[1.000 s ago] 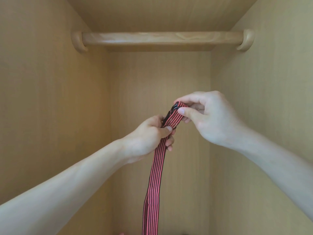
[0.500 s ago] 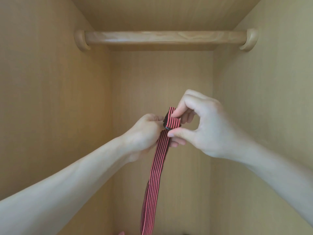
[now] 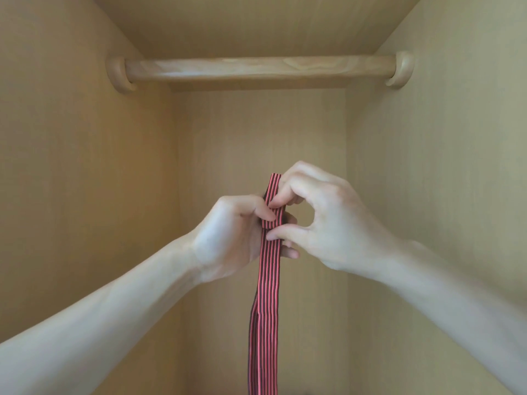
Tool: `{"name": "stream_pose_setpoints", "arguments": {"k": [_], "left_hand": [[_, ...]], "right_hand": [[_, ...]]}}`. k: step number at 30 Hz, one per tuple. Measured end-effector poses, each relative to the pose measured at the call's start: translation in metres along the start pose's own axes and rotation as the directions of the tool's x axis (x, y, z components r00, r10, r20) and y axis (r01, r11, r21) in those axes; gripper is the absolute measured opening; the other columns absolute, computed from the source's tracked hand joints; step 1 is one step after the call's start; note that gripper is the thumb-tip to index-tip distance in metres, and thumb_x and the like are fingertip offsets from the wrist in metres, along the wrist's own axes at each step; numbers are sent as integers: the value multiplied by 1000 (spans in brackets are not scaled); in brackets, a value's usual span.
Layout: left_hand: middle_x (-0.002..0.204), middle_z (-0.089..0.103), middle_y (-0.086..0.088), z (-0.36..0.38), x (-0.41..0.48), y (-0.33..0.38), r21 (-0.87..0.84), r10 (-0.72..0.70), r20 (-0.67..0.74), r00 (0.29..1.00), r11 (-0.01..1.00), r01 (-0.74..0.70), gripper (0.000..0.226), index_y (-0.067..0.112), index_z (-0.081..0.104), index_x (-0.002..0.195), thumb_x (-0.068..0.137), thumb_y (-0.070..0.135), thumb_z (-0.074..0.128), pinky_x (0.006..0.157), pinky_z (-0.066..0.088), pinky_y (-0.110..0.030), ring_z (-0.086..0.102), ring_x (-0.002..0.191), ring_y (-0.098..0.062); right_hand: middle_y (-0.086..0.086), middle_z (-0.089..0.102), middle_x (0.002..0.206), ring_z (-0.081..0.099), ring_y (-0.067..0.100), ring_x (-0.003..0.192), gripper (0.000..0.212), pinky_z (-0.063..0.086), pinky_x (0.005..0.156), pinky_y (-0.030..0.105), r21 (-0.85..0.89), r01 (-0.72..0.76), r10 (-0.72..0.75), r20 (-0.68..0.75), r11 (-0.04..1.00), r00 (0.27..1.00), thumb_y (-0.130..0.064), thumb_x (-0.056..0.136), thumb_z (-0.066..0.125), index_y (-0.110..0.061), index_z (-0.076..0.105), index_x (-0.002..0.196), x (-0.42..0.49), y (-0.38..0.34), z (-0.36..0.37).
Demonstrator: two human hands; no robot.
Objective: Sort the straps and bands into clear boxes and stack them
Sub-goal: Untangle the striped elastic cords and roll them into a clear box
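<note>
Folding looks to be the step in hand: the strap [image 3: 266, 280], a flat, limp band of fine red and black stripes, hangs inside a pale wooden wardrobe [image 3: 85, 195] below its round rail [image 3: 256, 68]. The left hand [image 3: 228, 238] has its grip closed round it, thumb on the front, while the right hand [image 3: 328, 223] pinches the doubled-over top end. Next, I judge, the long tail needs gathering fold on fold into a bundle fit for a box.

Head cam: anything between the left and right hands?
The red-and-black striped strap, hanging upright; the left hand and right hand both pinch its upper end. Head view shows it.
</note>
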State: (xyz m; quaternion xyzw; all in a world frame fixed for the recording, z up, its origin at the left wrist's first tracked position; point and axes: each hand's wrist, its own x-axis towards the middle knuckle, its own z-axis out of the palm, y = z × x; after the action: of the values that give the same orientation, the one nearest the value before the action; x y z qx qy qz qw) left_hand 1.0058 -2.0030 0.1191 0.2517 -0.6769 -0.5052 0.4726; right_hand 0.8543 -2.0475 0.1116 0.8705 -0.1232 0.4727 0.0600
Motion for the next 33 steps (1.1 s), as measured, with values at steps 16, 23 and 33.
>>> {"name": "stream_pose_setpoints", "arguments": {"k": [16,23,33], "left_hand": [[80,59,-10,0,11,-12,166,38,-121,992,986,-18,62,2,44,137,75,1,47,64,52,-32,50,62,-18],[66,53,-6,-1,15,-18,135,4,-168,986,991,19,54,5,48,121,67,6,44,45,38,-27,35,49,-14],[79,67,-12,-5,11,-23,281,30,-94,995,960,-3,28,-4,50,121,108,20,41,50,43,-25,48,51,-15]], "right_hand": [[-14,73,91,65,-8,83,14,47,77,13,193,-435,406,175,879,897,-31,97,64,-23,75,100,13,10,-48],[-7,75,92,66,0,85,8,50,84,15,194,-409,388,136,892,912,-24,97,65,-21,73,96,10,13,-42],[11,72,93,66,29,89,18,52,87,49,93,-392,397,-42,915,917,-31,101,57,-20,70,95,11,16,-45]]}}
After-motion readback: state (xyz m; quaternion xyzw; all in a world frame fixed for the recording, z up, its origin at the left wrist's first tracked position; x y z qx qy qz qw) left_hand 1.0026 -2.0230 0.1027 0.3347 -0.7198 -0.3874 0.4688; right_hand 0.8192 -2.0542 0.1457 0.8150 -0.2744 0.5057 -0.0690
